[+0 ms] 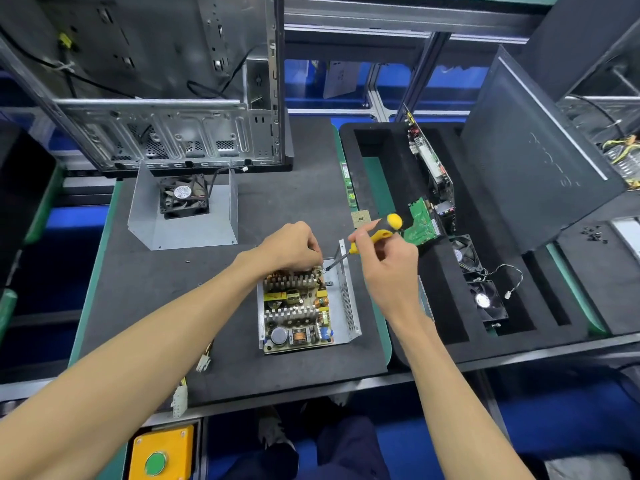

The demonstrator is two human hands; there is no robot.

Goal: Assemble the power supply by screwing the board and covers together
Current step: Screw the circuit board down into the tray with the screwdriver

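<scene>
Head view: metal case (349, 306) holds the board (296, 311); right hand (386, 261) grips screwdriver (375, 235), left hand (292, 247) curled, contents hidden.

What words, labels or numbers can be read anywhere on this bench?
None can be read.
Fan in the metal cover: round label, print too small.
Fan in the foam tray: white sticker, blurred.
Black panel: faint embossed marks, not legible.
Memory stick: green label, too small.
</scene>
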